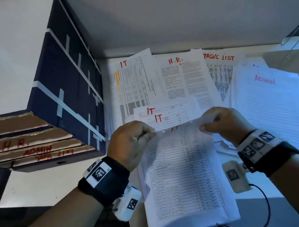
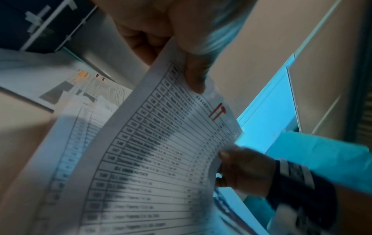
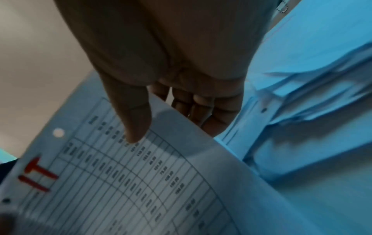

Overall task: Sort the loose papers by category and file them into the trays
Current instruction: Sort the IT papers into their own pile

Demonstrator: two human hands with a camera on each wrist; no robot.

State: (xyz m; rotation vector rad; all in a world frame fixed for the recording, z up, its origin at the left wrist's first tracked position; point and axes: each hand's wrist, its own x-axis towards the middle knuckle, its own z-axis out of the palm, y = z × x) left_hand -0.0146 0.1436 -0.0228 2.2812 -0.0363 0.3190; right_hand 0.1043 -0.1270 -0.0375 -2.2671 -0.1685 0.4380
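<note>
Both hands hold up one printed table sheet marked "IT" (image 1: 182, 176) by its top edge over the desk. My left hand (image 1: 131, 141) pinches the sheet's top left corner, thumb on the front (image 2: 193, 76). My right hand (image 1: 221, 122) pinches the top right corner, thumb on the print (image 3: 132, 127) and fingers behind. Under the lifted edge lie two more "IT" sheets (image 1: 164, 115). Further back lie sheets marked "IT" (image 1: 130, 81), "H.R." (image 1: 182, 78), "TASKS LIST" (image 1: 221, 70) and "ADMIN" (image 1: 273, 99). Cardboard trays (image 1: 26, 142) labelled IT, H.R., ADMIN and TASK LIST are stacked at the left.
A dark blue box (image 1: 67, 82) with white tape stripes forms the tray stack's side, close to my left hand. A grey wall (image 1: 169, 14) rises behind the desk. A cable (image 1: 265, 203) hangs from my right wrist unit.
</note>
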